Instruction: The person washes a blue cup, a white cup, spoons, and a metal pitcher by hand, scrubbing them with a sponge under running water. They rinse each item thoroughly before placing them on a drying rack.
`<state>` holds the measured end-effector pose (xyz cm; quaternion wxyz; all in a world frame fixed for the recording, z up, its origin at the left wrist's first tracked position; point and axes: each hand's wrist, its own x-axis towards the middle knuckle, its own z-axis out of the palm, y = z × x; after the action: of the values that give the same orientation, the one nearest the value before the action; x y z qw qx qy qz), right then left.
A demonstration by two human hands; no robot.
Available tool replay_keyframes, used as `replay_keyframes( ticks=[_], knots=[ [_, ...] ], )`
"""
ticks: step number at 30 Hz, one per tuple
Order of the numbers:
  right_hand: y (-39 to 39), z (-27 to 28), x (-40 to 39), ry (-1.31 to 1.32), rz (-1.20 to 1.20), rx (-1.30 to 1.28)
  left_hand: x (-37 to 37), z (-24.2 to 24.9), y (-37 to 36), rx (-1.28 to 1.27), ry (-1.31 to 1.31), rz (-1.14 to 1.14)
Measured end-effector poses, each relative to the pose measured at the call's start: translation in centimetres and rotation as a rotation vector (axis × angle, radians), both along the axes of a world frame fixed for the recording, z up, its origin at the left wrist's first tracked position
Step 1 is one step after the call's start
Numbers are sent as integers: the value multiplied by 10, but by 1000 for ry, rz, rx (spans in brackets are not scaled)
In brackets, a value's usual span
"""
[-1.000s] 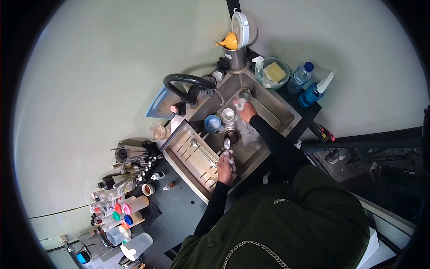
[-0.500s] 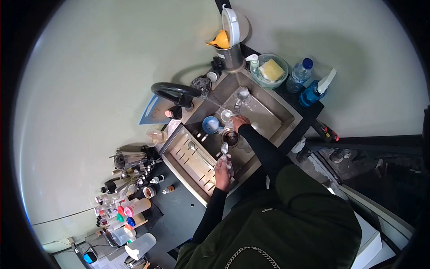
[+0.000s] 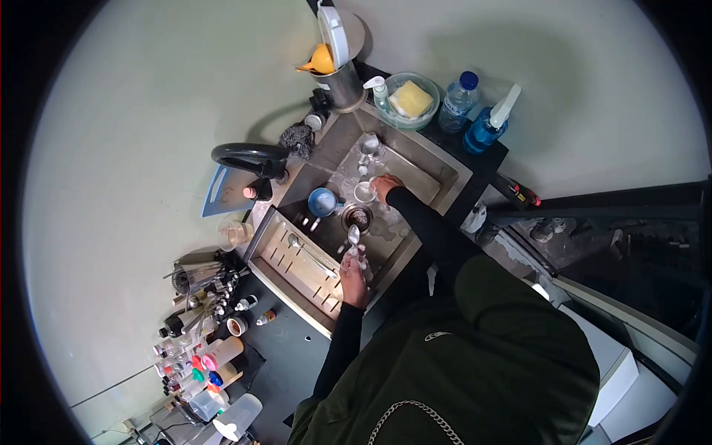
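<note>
My left hand (image 3: 353, 281) holds a metal spoon (image 3: 354, 236) upright over the near side of the steel sink (image 3: 437, 167). My right hand (image 3: 385, 185) reaches into the sink and touches a small white cup (image 3: 363, 192). A blue mug (image 3: 322, 201) lies just left of that cup, beside the drain (image 3: 357, 217). A small metal jug (image 3: 368, 145) stands at the sink's far end. I cannot tell whether the right hand's fingers grip the cup.
A draining tray (image 3: 293, 263) with another spoon sits left of the sink. A black tap (image 3: 245, 157) arches above. Behind the sink stand a bowl with a yellow sponge (image 3: 411, 96), a water bottle (image 3: 455, 101) and a blue spray bottle (image 3: 483, 127). Several small bottles (image 3: 200, 334) crowd the counter at left.
My right hand has moved from the metal jug at the sink's far end back to the white cup near the drain. The left hand keeps holding the spoon. The view shifted.
</note>
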<state>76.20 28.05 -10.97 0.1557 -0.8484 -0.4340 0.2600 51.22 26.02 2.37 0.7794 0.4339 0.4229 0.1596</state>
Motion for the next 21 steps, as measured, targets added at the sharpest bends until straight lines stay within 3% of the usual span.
replay_keyframes(
  ticks=[2, 3, 4, 6, 8, 9, 10, 11, 12, 13, 15, 16, 18, 21],
  knots=[
    [2, -2, -1, 1, -26, 62, -3, 4, 5, -38, -23, -42],
    [6, 5, -1, -32, 87, 131, -5, 5, 7, -82, -51, -79],
    [7, 12, 1, -5, 133, -46, -8, 8, 5, -80, -54, -115],
    [47, -65, -11, 5, 107, -28, -6, 16, 0, 479, 156, -239],
    [60, -66, -18, 41, -33, -49, -14, 16, 4, 1272, 229, -559],
    [58, -52, -21, -41, 12, -49, -6, 27, -1, 1182, 205, -532],
    [58, -36, -23, -25, -108, -83, -2, 36, -8, 1088, 194, -509],
    [55, -33, -19, -81, 12, -36, -15, 9, 6, 839, 241, -466],
    [100, -104, -15, -71, 5, 3, -22, -4, 17, 742, 260, -461],
    [89, -78, -15, -103, -26, -111, -29, -18, 27, 647, 280, -452],
    [64, -51, -11, -133, -157, -79, -9, 24, 5, 1304, 291, -687],
    [43, -22, -10, -45, -207, -78, -8, 19, 8, 1029, 306, -614],
    [19, -13, -7, 166, -318, 24, -11, -3, 28, 96, -25, -322],
    [17, 1, -8, 221, -449, 31, 21, 36, 4, 298, 173, -304]
  ],
)
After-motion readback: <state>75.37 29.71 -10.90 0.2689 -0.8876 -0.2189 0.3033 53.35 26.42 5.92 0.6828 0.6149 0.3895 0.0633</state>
